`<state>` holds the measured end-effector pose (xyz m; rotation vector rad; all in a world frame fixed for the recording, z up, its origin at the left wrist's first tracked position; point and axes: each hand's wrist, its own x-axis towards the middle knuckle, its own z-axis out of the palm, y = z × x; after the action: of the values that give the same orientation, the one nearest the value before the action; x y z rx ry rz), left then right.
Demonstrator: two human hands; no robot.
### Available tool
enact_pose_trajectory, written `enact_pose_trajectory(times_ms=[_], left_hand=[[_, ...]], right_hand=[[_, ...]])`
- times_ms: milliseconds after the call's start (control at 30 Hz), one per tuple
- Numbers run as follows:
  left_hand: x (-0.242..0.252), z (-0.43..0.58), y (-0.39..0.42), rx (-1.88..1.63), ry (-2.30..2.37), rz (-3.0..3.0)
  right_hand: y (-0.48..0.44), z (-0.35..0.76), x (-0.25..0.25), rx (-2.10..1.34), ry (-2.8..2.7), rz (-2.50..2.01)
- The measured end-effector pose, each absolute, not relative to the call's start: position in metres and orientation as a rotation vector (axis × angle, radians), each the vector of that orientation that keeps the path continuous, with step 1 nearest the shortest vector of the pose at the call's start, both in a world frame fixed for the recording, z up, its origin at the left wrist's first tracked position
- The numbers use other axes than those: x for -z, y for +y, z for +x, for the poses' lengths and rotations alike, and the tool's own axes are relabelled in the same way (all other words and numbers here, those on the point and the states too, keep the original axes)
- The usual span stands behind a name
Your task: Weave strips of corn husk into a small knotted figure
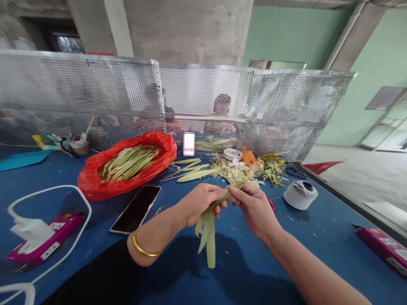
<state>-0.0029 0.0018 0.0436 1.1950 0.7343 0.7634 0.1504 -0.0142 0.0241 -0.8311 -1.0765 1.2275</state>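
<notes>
My left hand (205, 203) is closed round a bundle of green corn husk strips (210, 237), whose flat loose ends hang down below the palm. My right hand (251, 203) pinches the upper end of the same bundle, thumb against fingers, touching or nearly touching the left fingertips. Just behind the hands lies a pile of husk scraps (233, 173). Longer pale husk pieces (197, 174) are spread to its left. A cone of white thread (300, 195) stands to the right of my right hand. A red item (271, 205) is partly hidden behind that hand.
A red plastic bag (127, 188) holding many husk strips (132, 163) sits at left, with a phone (136, 209) before it. Purple power strips (47, 243) lie at both sides, one with a white cable. A perforated metal screen (203, 93) bounds the table's back; people sit beyond.
</notes>
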Motion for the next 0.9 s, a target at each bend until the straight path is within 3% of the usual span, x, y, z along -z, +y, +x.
enact_pose_trajectory(times_ms=[467, 700, 900], left_hand=[[-0.049, 0.012, 0.007, -0.754, 0.709, 1.053], [-0.045, 0.012, 0.010, -1.143, 0.664, 0.873], [-0.045, 0.004, 0.023, -1.108, 0.730, 0.734]], right_hand=[[-0.008, 0.167, -0.025, -1.268, -1.102, -0.762], [-0.015, 0.148, -0.003, -1.560, -1.231, -0.831], [-0.031, 0.131, 0.006, -1.873, -1.056, -0.842]])
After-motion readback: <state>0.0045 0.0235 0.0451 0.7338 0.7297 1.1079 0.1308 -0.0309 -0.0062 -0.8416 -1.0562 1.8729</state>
